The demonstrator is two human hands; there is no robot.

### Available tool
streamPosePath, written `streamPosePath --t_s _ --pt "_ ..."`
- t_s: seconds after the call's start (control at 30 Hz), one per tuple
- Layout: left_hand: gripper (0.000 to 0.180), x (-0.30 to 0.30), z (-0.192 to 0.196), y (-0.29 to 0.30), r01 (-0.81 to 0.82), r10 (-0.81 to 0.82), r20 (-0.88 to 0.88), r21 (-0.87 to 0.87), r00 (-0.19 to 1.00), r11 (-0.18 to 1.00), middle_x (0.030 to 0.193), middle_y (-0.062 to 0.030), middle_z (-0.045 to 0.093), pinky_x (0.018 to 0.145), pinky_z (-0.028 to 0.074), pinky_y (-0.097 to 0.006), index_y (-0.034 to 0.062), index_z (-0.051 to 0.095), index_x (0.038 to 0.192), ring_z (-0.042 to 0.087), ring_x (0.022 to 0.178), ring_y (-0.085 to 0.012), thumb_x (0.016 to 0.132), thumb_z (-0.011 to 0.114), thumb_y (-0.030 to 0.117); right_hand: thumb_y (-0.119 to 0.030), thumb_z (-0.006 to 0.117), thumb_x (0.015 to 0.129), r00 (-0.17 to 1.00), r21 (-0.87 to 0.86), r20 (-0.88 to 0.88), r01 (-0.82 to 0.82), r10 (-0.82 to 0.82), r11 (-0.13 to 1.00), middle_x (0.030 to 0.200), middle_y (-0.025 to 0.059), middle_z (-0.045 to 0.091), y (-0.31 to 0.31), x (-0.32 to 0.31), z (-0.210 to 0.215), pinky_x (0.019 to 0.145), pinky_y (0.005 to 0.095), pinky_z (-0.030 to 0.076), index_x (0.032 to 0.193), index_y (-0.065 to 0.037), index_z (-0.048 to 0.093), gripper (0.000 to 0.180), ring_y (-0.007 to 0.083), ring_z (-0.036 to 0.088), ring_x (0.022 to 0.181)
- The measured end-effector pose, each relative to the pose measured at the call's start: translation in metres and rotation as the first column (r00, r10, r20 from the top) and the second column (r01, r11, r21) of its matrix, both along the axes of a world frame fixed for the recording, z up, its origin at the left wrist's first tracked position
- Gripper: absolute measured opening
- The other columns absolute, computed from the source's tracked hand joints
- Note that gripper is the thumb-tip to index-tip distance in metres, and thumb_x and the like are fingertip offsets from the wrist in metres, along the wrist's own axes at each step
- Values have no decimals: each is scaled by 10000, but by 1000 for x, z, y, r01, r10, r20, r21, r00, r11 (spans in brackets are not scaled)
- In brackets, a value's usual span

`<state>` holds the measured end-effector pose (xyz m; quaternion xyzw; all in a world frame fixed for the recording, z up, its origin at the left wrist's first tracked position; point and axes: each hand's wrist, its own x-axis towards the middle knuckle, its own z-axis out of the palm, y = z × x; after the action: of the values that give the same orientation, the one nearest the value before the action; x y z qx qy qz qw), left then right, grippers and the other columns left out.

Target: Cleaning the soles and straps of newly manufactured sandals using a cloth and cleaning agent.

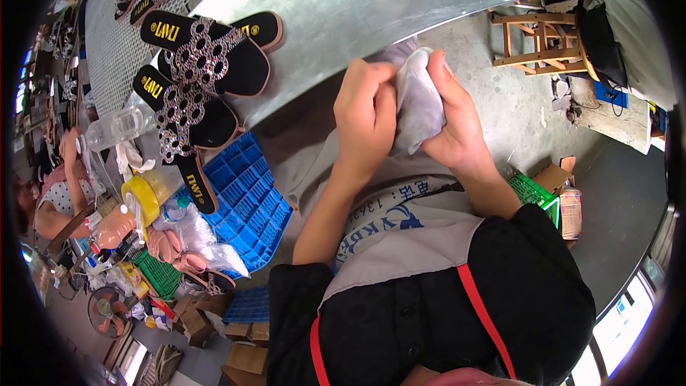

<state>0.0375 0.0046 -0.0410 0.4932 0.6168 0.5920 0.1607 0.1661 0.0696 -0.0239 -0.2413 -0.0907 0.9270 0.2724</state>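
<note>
A pale cloth (pixel 418 104) is gripped between both hands just above the lap, at the edge of the metal table (pixel 336 0). The left hand (pixel 366 111) is curled tight on it; the right hand (pixel 451 118) is wrapped around it. Farther left, black sandals (pixel 196 75) are laid on the table above a blue crate (pixel 246 204).

Daylight fills the room, bright and even, with no hard shadows — only a soft dark patch under the metal table (pixel 343 0) edge. The tabletop throws back a pale sheen, strongest near the top of the view. At the lower right a window (pixel 622 325) burns out to white. The fisheye bends straight edges toward the rim, and a black ring closes the corners. Things near the rim go small and smeared — the centre stays sharp.
</note>
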Motion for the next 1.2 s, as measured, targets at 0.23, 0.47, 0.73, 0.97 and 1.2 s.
streamPosePath --t_s 0.23,0.47,0.73,0.97,1.2 --pt "183 25 -22 24 83 -78 461 8 884 996 1022 -103 659 724 529 -299 32 502 1249 650 825 -172 1070 533 10 -404 536 1113 986 409 43 130 -161 903 1037 55 669 21 1 2 756 288 537 1213 -52 622 376 127 635 868" --pt "474 8 18 65 240 -202 500 -11 842 971 1019 -45 593 730 488 -258 48 425 1419 581 846 -115 999 619 -56 -386 517 1126 989 373 -142 102 -52 922 628 -58 423 64 25 23 509 221 291 1034 -123 563 283 34 337 546" --pt "780 -34 22 150 -112 106 96 55 990 992 1334 -136 583 1098 434 -387 9 459 1446 554 1279 -238 823 902 167 -209 702 1024 940 665 143 139 -309 734 841 -76 546 112 48 36 614 219 288 1190 -23 658 252 29 403 691" --pt "715 -10 24 111 206 -174 223 -129 959 970 1295 -122 627 1069 462 -385 30 534 1398 597 1222 -228 809 886 233 -227 668 1053 881 596 213 225 -422 771 819 -32 575 92 65 0 626 230 333 1206 17 684 288 54 438 672" --pt "684 12 20 49 587 -297 616 -341 730 735 1245 -85 632 1047 482 -359 24 546 1371 604 1166 -165 797 878 193 -174 621 1071 871 532 341 131 -354 837 848 4 609 72 61 -2 735 262 434 1311 37 661 322 97 539 781"
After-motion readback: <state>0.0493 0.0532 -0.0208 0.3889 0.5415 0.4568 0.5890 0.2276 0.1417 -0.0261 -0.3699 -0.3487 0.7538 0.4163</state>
